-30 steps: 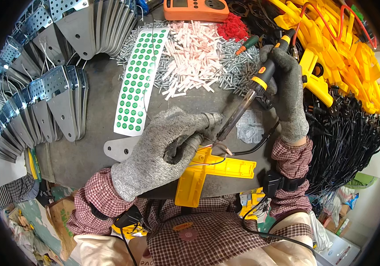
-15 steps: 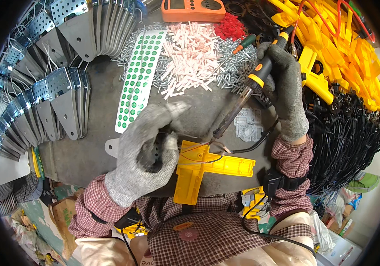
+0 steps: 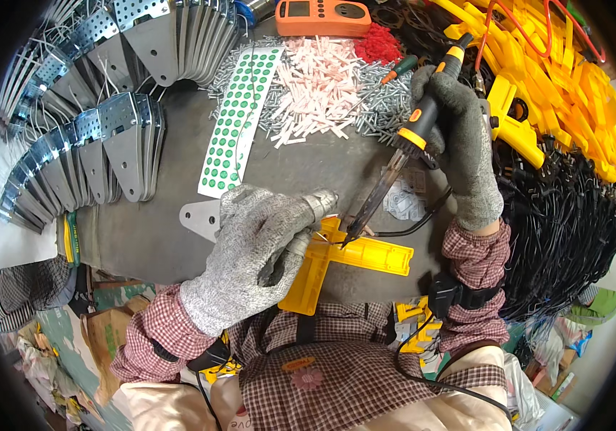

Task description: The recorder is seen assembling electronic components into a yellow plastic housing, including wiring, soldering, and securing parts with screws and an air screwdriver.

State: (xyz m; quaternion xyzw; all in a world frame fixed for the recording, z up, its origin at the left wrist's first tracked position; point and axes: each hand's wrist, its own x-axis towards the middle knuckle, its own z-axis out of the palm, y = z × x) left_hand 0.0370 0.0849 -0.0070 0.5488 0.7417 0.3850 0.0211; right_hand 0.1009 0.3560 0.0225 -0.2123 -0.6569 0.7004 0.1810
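My right hand (image 3: 462, 133), in a grey glove, is closed round the handle of a soldering iron (image 3: 423, 115). The iron slants down to the left, its tip over the middle of a yellow T-shaped plastic housing (image 3: 376, 255). A thin wire (image 3: 324, 238) runs from the fingers of my gloved left hand (image 3: 261, 248) toward that tip. Those fingers are drawn together beside the housing, covering part of it. From under the left hand sticks out a grey metal plate (image 3: 199, 218) with a hole. A black cable (image 3: 416, 228) reaches the housing from the right.
Metal plate assemblies (image 3: 132, 158) stand in rows at left. Behind my hands lie a green-dotted sticker sheet (image 3: 232, 136), pale pink sleeves (image 3: 315, 93), screws (image 3: 387, 108), red bits (image 3: 378, 44), a screwdriver (image 3: 400, 68) and an orange meter (image 3: 322, 18). Yellow housings (image 3: 552, 79) and black cables (image 3: 552, 230) are heaped at right.
My left hand has moved right and its fingers have closed together near the iron's tip. The tip has lowered, and the yellow housing has turned slightly. The view has shifted a little.
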